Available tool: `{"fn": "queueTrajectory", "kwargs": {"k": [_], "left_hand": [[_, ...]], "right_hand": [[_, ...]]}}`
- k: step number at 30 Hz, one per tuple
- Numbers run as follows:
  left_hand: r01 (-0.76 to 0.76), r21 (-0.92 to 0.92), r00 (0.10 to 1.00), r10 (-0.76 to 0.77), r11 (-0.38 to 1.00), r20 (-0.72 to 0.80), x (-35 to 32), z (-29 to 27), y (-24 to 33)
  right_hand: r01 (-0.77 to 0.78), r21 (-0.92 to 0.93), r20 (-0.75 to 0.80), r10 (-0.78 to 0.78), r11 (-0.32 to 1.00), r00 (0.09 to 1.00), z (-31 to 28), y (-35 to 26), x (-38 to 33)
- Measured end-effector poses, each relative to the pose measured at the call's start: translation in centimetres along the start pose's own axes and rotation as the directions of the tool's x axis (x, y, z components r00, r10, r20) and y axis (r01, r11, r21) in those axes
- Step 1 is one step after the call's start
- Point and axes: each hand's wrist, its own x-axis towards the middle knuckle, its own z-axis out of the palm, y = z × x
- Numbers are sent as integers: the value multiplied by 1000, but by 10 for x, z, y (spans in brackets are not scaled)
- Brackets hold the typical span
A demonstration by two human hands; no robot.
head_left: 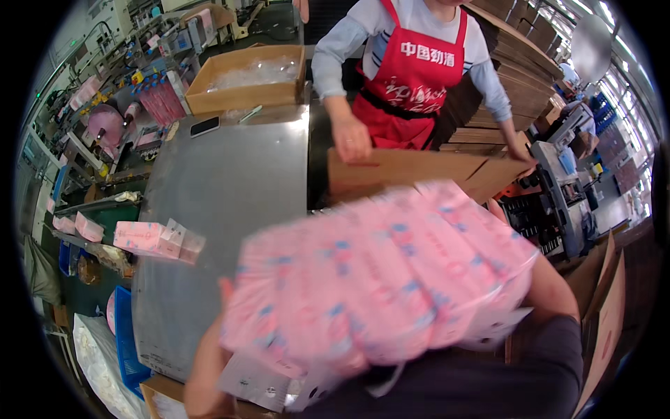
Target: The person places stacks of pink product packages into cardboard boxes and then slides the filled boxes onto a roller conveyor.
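Note:
A row of several pink, soft tissue packs [349,279] with blue and darker pink print fills the middle of the head view, blurred by motion. It hangs in front of my body, over the near right edge of the metal table. My left hand [225,290] presses on the row's left end; most of its fingers are hidden. At the far right end, the fingertips of my right hand [496,209] show round the packs. Between both hands the row is squeezed together. Loose clear wrap ends [255,380] stick out along its near side.
Across from me a co-worker in a red apron [412,70] holds a cardboard box [384,171]. The metal table [230,167] carries a phone [205,126], a pen [250,114] and a carton of clear bags [244,80]. Pink packs [143,237] come in at the left, above a blue crate [129,342].

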Motion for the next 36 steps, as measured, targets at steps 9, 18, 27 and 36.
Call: {"fn": "queueTrajectory", "kwargs": {"k": [9, 18, 27, 36], "left_hand": [[290, 823, 908, -413, 489, -74, 147, 110, -71], [-431, 770, 806, -584, -471, 93, 163, 74, -202], [-423, 723, 815, -578, -547, 39, 142, 59, -250], [-233, 970, 891, 382, -77, 244, 113, 60, -29]], "right_hand": [[-493, -727, -604, -103, 477, 790, -321, 9, 46], [-226, -818, -158, -172, -529, 972, -375, 161, 104], [37, -688, -195, 235, -725, 952, -356, 229, 96], [73, -942, 127, -148, -328, 981, -294, 184, 135]]}}
